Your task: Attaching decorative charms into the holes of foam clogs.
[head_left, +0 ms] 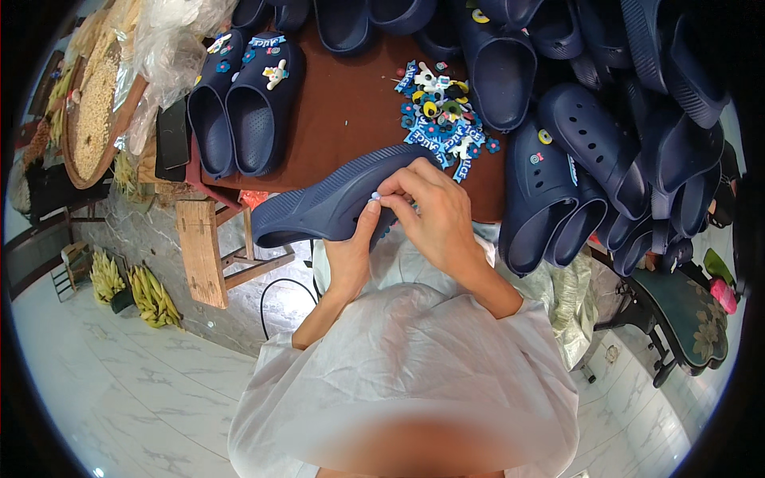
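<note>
My left hand grips a navy clog from below, its thumb up against the side of the shoe. The clog is tilted on its side, with the ridged sole facing away from me. My right hand is bent over the toe part, its fingertips pinched on a small pale shoe charm beside my left thumb. Part of the clog's upper is hidden behind my right hand. Just beyond the clog, a pile of blue, white, yellow and black shoe charms lies on the brown tabletop.
A pair of decorated navy clogs stands at the left of the table, next to a dark phone. Many navy clogs are heaped at the right. A wooden stool and corn cobs are lower left; a dark padded chair is lower right.
</note>
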The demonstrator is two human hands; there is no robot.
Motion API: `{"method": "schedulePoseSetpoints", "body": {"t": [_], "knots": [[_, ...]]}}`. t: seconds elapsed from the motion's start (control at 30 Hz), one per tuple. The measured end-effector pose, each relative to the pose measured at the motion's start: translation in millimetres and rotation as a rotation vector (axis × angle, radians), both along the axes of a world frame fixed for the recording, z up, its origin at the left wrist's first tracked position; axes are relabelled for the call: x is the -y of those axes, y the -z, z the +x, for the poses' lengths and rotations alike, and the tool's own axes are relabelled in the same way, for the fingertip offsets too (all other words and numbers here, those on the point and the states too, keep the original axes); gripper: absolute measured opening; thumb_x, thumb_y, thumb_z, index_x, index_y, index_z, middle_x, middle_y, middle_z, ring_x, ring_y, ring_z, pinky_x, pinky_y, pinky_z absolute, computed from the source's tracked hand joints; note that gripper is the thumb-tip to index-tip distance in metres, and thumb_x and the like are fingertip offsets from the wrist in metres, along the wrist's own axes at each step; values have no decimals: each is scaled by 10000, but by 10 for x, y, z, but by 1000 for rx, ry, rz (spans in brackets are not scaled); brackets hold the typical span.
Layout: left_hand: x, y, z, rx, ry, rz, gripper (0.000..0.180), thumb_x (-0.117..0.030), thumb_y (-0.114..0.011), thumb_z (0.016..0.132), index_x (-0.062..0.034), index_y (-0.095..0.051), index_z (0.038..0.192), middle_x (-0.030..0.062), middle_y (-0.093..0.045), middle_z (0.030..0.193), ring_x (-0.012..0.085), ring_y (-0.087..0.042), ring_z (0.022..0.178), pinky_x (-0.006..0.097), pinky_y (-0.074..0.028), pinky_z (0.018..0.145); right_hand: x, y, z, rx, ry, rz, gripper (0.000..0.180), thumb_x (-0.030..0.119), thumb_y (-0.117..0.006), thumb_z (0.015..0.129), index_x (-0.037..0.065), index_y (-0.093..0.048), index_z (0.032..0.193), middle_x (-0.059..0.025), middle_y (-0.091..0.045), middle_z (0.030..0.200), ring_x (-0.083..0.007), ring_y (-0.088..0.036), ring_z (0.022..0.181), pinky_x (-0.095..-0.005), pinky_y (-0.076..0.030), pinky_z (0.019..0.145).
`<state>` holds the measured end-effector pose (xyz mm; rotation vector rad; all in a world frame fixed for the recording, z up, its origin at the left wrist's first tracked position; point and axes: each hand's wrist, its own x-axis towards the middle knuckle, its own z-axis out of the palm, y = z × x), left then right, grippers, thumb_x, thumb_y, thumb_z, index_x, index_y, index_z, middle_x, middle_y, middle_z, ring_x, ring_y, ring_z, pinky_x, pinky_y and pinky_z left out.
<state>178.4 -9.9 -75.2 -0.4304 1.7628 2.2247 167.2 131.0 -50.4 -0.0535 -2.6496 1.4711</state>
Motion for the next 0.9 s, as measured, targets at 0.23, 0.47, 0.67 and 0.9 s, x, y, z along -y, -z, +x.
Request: {"method": "schedulePoseSetpoints", "body": {"t": [0.23, 0.47, 0.67, 0.9], "knots": [[47, -20, -3, 48, 8, 6, 364, -74, -696, 910, -31, -577, 1251, 67, -611, 1210, 170, -562, 1107, 317, -426, 999, 48, -22, -6, 24, -5, 55, 72, 88, -709, 798, 91, -643, 827, -57, -555, 816, -256, -615, 787, -390, -492, 648], [86, -21, -17, 43, 3, -6, 377, -75, -707, 901, -35, -567, 1248, 59, -604, 1208, 167, -565, 1102, 318, -431, 995, 35, 114, 33, -145, -47, 29, 82, 85, -708, 809, 73, -660, 874, -51, -563, 848, -249, -606, 816, -375, -491, 672], [88, -25, -1, 106, -90, 136, 360, -129, -665, 928, -41, -553, 1260, 53, -603, 1198, 146, -575, 1095, 301, -461, 963, 19, 111, 21, -177, -90, 58, 142, 93, -725, 798, 69, -651, 917, -59, -556, 892, -245, -588, 840, -373, -487, 699], [117, -64, -76, 176, -87, 182, 336, -99, -633, 921, -30, -559, 1242, 69, -610, 1193, 161, -603, 1080, 317, -493, 942, 43, 193, 3, -237, -66, 84, 153, 86, -732, 795, 77, -664, 933, -58, -568, 896, -248, -591, 830, -371, -489, 694]]}}
